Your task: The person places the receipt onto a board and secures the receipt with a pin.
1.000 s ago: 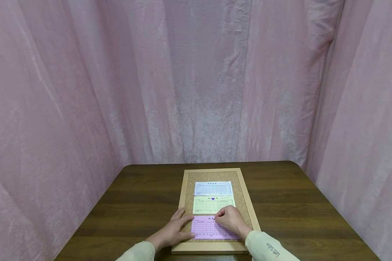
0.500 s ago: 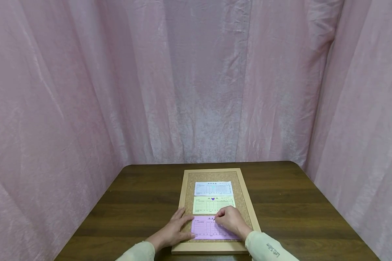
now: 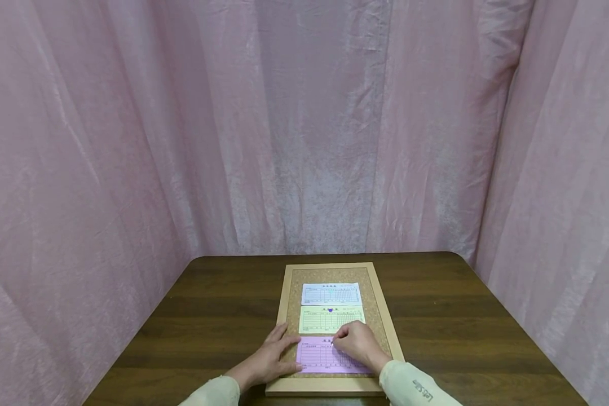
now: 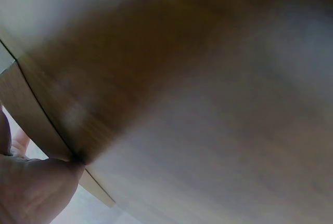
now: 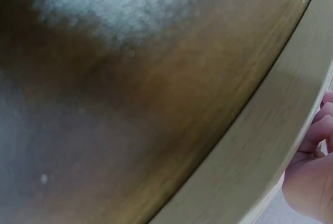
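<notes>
A wood-framed cork board [image 3: 380,304] lies on the table with three printed slips in a column: a white one [image 3: 314,294], a pale green one [image 3: 312,320] and a purple one [image 3: 312,355] nearest me. My left hand [image 3: 270,356] rests spread over the board's left frame, fingertips at the purple slip's left edge. My right hand [image 3: 359,343] covers that slip's right part; thumb and index finger pinch a small push pin at its top middle, mostly hidden by the fingertips. A purple push pin [image 3: 330,310] stands in the green slip, a pale teal push pin [image 3: 331,292] in the white one.
Dark brown wooden table [image 3: 208,316] extends on both sides of the board. Pink curtains [image 3: 314,141] hang behind it and at both sides. In the right wrist view the board's light wooden frame [image 5: 250,130] runs beside the hand.
</notes>
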Demonstrator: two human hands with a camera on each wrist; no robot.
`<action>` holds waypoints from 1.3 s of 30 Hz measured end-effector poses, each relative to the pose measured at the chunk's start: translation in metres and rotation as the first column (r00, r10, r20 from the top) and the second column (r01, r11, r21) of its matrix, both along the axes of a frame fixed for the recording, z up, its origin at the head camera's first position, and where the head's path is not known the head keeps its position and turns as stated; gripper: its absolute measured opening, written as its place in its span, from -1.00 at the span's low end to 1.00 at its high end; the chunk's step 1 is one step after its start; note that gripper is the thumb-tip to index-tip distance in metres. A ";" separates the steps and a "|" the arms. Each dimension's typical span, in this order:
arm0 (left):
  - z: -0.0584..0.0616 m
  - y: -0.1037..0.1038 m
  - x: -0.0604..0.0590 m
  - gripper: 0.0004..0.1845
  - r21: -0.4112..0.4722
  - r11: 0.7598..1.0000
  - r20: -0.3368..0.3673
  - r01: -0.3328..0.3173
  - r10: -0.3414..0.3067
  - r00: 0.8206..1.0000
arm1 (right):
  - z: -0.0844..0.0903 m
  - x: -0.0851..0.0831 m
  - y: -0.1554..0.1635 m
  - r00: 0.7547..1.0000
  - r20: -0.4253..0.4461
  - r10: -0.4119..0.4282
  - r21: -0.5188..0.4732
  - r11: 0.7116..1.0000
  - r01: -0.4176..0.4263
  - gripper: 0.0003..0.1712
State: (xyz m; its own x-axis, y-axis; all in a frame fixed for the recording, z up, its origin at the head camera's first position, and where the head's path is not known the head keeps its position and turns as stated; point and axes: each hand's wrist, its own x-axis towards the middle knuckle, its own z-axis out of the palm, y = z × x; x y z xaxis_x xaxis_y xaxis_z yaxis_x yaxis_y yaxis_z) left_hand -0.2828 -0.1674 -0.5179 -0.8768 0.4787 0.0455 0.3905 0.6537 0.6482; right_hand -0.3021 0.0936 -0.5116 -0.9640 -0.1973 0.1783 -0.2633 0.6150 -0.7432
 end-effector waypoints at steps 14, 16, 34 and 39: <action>-0.005 -0.002 0.004 -0.32 -0.005 1.000 -0.024 0.008 -0.008 1.000 | -0.002 0.004 -0.001 1.000 -0.002 -0.003 0.024 1.000 0.003 -0.93; -0.005 0.000 0.003 -0.31 -0.003 1.000 -0.026 0.006 -0.006 1.000 | -0.001 0.004 0.001 1.000 -0.017 -0.001 0.026 1.000 0.001 -0.92; 0.007 0.002 0.003 -0.31 -0.089 0.996 -0.019 0.014 -0.016 1.000 | 0.004 0.008 0.002 0.998 -0.032 0.061 0.070 0.996 -0.059 -0.91; 0.006 -0.001 0.003 -0.30 -0.107 0.994 -0.063 0.026 -0.033 0.997 | 0.004 0.010 0.004 0.997 -0.028 0.078 0.046 0.996 -0.077 -0.79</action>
